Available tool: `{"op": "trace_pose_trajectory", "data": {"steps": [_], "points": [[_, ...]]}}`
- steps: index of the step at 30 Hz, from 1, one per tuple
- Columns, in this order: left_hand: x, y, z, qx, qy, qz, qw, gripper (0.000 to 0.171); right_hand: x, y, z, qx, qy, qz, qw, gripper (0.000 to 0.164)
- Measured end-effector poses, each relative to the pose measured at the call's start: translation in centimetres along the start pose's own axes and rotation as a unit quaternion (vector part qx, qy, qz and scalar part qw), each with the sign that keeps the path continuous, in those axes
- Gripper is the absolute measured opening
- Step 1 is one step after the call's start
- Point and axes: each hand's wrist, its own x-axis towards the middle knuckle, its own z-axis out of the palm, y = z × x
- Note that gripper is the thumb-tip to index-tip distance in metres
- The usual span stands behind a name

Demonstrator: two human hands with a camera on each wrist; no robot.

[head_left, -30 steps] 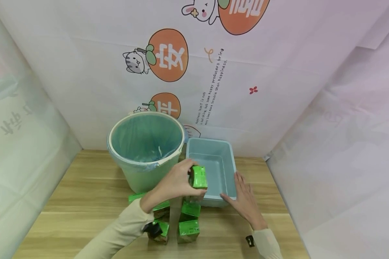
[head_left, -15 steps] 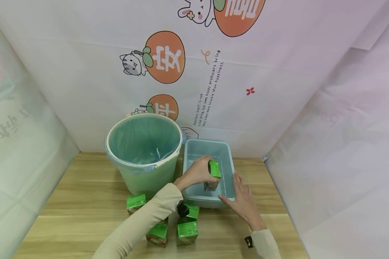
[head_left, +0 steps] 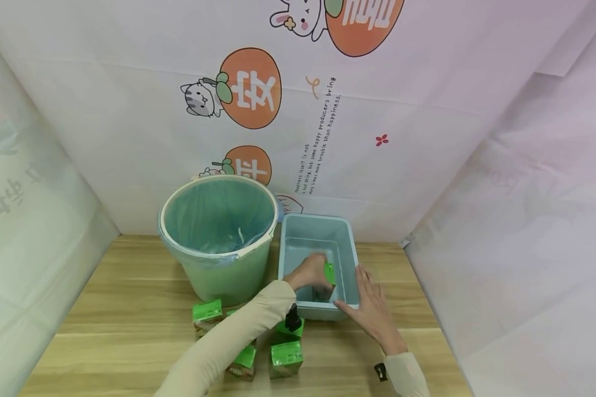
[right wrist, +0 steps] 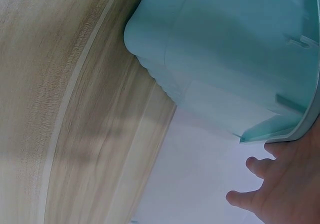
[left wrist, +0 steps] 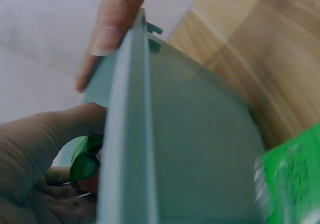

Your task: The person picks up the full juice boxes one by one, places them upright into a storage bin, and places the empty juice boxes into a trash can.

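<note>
Fingers and thumb of the left hand [head_left: 309, 271] curl round a green-topped carton [head_left: 330, 274] inside the blue tub [head_left: 323, 313]; the right hand [head_left: 374, 311], fingers nearly straight, rests on the tub's edge. The carton is probably light, firm but dentable, its shiny top slippery; opposite sides seem the surest hold.

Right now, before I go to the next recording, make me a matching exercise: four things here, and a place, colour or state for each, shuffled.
1. Left hand
2. Right hand
3. Bucket
4. Cartons on the table

A. lined with a thin bag
B. bright green on top
C. holding a carton inside the basin
D. touching the basin's right side

Pairs: 1-C, 2-D, 3-A, 4-B
</note>
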Motion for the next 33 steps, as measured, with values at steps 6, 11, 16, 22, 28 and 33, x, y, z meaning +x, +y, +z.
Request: {"op": "trace_pose_trajectory", "data": {"steps": [6, 11, 16, 22, 28, 33], "points": [[0.2, -0.4, 1.4, 0.044, -0.037, -0.005, 0.9983, 0.056, -0.1, -0.1, 0.1, 0.001, 0.005, -0.001, 1.0, 0.107], [0.2, -0.5, 1.9, 0.062, -0.047, -0.012, 0.9969, 0.07, -0.1, -0.2, 0.2, 0.006, 0.009, -0.003, 1.0, 0.107], [0.3, -0.3, 2.1, 0.058, -0.047, -0.023, 0.9969, 0.075, 0.0, -0.1, 0.1, 0.009, 0.008, -0.007, 1.0, 0.107], [-0.6, -0.5, 1.0, 0.036, -0.055, -0.025, 0.9975, 0.079, 0.1, 0.1, 0.2, 0.004, 0.004, -0.006, 1.0, 0.107], [-3.6, -0.7, -2.8, 0.001, -0.006, 0.004, 1.0, 0.074, 0.2, 0.0, 0.3, 0.005, 0.01, -0.008, 1.0, 0.108], [-8.4, -1.4, -5.6, -0.024, 0.071, 0.041, 0.9963, 0.061, -0.2, -0.1, 0.3, 0.002, 0.005, 0.002, 1.0, 0.109]]}}
